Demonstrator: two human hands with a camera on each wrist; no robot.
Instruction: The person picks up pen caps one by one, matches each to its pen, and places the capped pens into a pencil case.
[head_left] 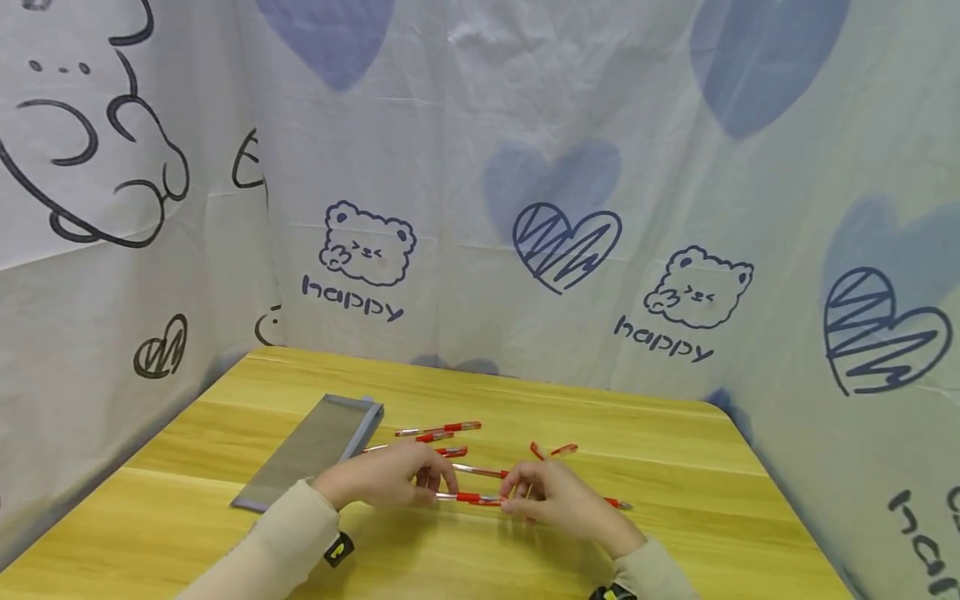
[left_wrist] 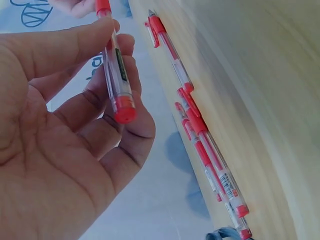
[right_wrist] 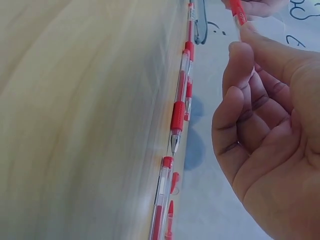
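Between the two hands is a red gel pen (head_left: 467, 497) with a clear barrel, lying roughly level over the table. My left hand (head_left: 393, 473) pinches its barrel near the red end plug, thumb against fingers; the left wrist view shows that plug (left_wrist: 125, 109) jutting past the fingers. At the other end, my right hand (head_left: 558, 504) pinches the red cap end with thumb and forefinger, its other fingers loosely bent. An uncapped pen (head_left: 480, 472) lies just beyond the hands, and another pen's bare tip (head_left: 621, 503) shows right of my right hand, its barrel partly hidden.
Several red pens (head_left: 438, 429) lie beyond my left hand. Two loose red caps (head_left: 564, 449) are on the table (head_left: 675, 467) beyond my right hand. A grey zip pouch (head_left: 300, 454) lies flat at the left. Printed white cloth (head_left: 450, 317) hangs behind and along both sides.
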